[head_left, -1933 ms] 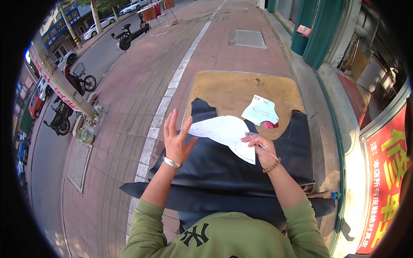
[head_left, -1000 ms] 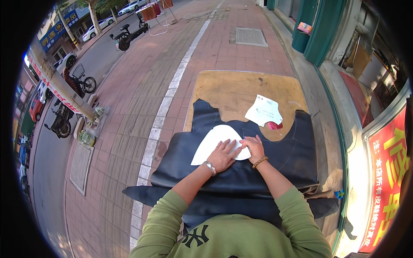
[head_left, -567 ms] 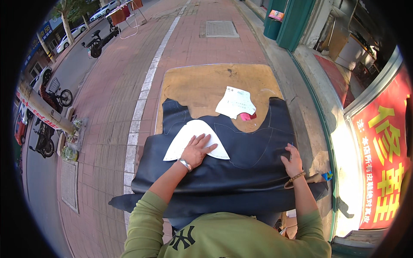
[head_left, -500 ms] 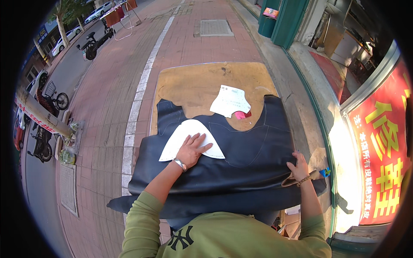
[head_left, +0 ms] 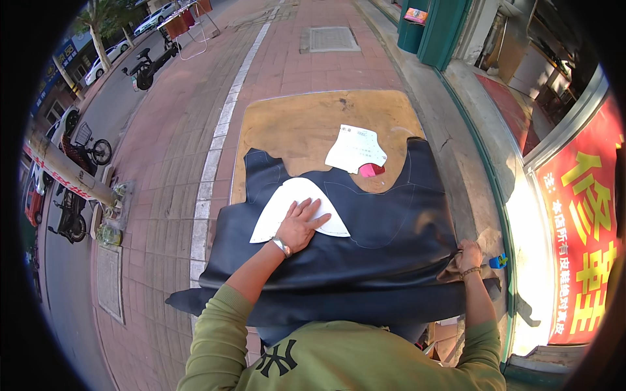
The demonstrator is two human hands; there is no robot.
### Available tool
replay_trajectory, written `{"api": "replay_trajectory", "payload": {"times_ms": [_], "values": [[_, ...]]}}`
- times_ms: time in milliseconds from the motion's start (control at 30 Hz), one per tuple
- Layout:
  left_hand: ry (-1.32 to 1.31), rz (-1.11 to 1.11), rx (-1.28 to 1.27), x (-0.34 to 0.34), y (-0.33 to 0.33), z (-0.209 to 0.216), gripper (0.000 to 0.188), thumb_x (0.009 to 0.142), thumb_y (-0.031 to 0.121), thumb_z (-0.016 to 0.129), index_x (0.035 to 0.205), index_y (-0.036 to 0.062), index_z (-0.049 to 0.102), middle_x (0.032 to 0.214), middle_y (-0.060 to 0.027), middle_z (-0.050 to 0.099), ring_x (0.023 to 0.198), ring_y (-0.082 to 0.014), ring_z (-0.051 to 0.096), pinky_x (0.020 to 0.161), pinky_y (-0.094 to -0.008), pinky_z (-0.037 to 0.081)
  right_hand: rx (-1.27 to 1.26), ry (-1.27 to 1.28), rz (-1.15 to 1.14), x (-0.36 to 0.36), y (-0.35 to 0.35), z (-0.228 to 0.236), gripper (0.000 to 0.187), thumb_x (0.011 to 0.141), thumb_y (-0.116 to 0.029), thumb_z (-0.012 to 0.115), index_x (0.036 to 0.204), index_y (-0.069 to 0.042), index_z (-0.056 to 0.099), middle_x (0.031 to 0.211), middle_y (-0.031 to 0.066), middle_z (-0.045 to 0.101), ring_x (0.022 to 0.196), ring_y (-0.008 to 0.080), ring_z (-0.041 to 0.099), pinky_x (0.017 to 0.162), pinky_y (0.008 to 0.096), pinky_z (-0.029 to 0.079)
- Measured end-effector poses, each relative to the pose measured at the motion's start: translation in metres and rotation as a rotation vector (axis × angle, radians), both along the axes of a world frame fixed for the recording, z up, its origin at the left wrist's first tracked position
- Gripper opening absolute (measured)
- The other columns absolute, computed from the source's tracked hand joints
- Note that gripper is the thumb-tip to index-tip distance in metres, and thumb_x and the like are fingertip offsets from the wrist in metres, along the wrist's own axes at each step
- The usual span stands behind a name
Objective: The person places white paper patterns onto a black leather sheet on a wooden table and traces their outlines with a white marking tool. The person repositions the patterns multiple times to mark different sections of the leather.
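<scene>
A wide sheet of dark leather point(head_left: 385, 264) covers the near part of a brown board tabletop point(head_left: 293, 124) and hangs over its near edge. Thin pale outlines are drawn on the leather, and its far edge has curved cut-outs. My left hand point(head_left: 301, 228) lies with fingers spread on a white rounded paper pattern point(head_left: 277, 212), pressing it on the leather. At the right edge my right hand point(head_left: 468, 256) has its fingers closed on the leather, whose brown underside shows there. Beyond the leather lies a second white paper pattern point(head_left: 355, 148) with writing, partly over a small red piece point(head_left: 372, 170).
A blue-and-green object point(head_left: 499, 261) is beside my right wrist. To the right stand a shopfront with a red sign point(head_left: 580, 228) and a green post point(head_left: 445, 32). Brick pavement point(head_left: 163, 169), a leaning pole point(head_left: 72, 171) and parked bikes point(head_left: 70, 215) are on the left.
My right hand has gone from loosely spread fingers on the leather to closing on its right edge, slightly outward. My left hand stays on the pattern. The whole view has shifted slightly.
</scene>
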State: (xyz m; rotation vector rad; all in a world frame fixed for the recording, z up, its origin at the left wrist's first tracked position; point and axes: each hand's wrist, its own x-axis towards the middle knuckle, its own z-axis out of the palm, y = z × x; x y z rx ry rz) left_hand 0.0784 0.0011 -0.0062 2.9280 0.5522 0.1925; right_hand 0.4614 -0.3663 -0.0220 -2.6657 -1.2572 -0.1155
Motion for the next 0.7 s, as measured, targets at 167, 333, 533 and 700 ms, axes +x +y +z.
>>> {"api": "replay_trajectory", "payload": {"times_ms": [167, 333, 533, 700], "values": [[-0.018, 0.0, -0.009, 0.002, -0.003, 0.0, 0.05, 0.092, 0.018, 0.053, 0.138, 0.0349, 0.048, 0.153, -0.0061, 0.033, 0.141, -0.0297, 0.029, 0.115, -0.0511, 0.023, -0.057, -0.075, -0.047, 0.013, 0.002, -0.003, 0.019, 0.06, -0.006, 0.061, 0.076, -0.014, 0.059, 0.081, 0.0048, 0.06, 0.089, 0.0273, 0.059, 0.101, 0.0444, 0.037], [-0.005, 0.005, -0.034, 0.002, -0.004, -0.002, 0.049, 0.093, 0.018, 0.052, 0.139, 0.036, 0.048, 0.153, -0.005, 0.033, 0.142, -0.0288, 0.029, 0.115, -0.0522, 0.022, -0.142, -0.094, -0.114, 0.025, 0.005, -0.003, 0.017, 0.063, -0.007, 0.06, 0.078, -0.016, 0.059, 0.082, 0.0039, 0.06, 0.091, 0.0258, 0.059, 0.105, 0.0451, 0.034], [0.01, 0.04, -0.056, -0.003, -0.003, -0.005, 0.055, 0.092, 0.019, 0.054, 0.141, 0.0414, 0.044, 0.155, -0.0027, 0.03, 0.144, -0.0269, 0.025, 0.115, -0.0556, 0.018, -0.082, -0.06, -0.246, -0.011, 0.03, 0.026, 0.028, 0.07, 0.005, 0.052, 0.091, -0.011, 0.059, 0.104, 0.0076, 0.062, 0.105, 0.0289, 0.056, 0.103, 0.0452, 0.037], [-0.031, 0.074, -0.03, -0.003, -0.005, -0.008, 0.062, 0.087, 0.017, 0.06, 0.141, 0.0433, 0.043, 0.154, -0.0021, 0.032, 0.143, -0.029, 0.027, 0.112, -0.0611, 0.022, 0.403, 0.045, 0.41, -0.124, 0.105, 0.046, 0.039, 0.065, -0.001, 0.063, 0.104, -0.002, 0.059, 0.127, 0.0168, 0.058, 0.113, 0.0371, 0.054, 0.099, 0.0455, 0.043]]}}
